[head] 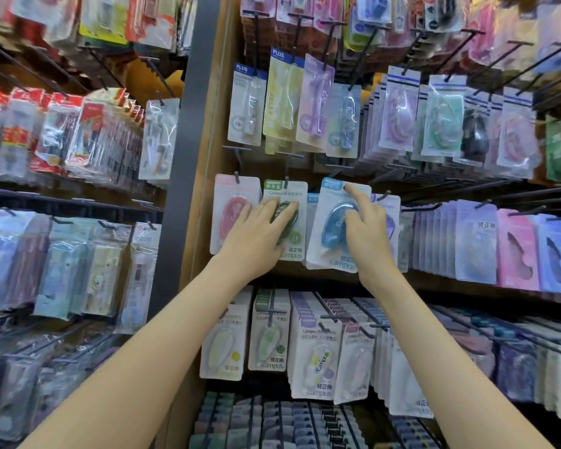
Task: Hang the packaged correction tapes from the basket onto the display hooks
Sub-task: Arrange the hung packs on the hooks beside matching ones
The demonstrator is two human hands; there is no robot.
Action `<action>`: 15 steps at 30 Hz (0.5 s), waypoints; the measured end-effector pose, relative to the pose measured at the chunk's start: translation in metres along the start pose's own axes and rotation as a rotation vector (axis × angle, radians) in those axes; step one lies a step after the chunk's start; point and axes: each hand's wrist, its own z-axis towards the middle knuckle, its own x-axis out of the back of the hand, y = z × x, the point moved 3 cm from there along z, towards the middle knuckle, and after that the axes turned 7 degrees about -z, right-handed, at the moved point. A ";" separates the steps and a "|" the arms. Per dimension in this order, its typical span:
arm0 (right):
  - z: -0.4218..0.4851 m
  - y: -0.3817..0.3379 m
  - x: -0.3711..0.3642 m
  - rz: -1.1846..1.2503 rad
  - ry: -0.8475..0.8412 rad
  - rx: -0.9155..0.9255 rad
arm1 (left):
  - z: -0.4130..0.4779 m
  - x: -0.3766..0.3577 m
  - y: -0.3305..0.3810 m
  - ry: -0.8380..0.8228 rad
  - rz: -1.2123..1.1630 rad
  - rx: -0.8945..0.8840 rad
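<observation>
Head view shows both your hands up at the wooden display wall (208, 131), in the row with three Campus packs. Your right hand (366, 231) holds the blue correction tape in its clear plastic and white card pack (329, 209). The pointing finger reaches straight up to the top edge of the card, and the other fingers curl round its right side. The pack stands tall, with its top leaning a little to the right. Its hang hole is right by your fingertip, so the right hand is the one to slide it on. I cannot tell if the hole is on a hook yet.

Your left hand (256, 234) lies flat on the green correction tape pack (293, 244) just beside it, fingers straight and close together. That pack hangs on a black wire hook (286, 176). A pink tape pack (235, 215) hangs to its left.

You cannot see the basket in this view.
</observation>
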 end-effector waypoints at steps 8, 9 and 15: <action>0.005 -0.001 -0.009 -0.289 -0.102 0.092 | 0.000 0.006 0.003 0.000 0.004 0.009; 0.006 -0.002 -0.008 -0.324 -0.088 0.096 | 0.000 0.007 0.002 0.000 0.008 0.008; 0.021 -0.003 -0.006 -0.437 -0.104 0.025 | -0.001 0.004 0.002 -0.001 0.039 0.025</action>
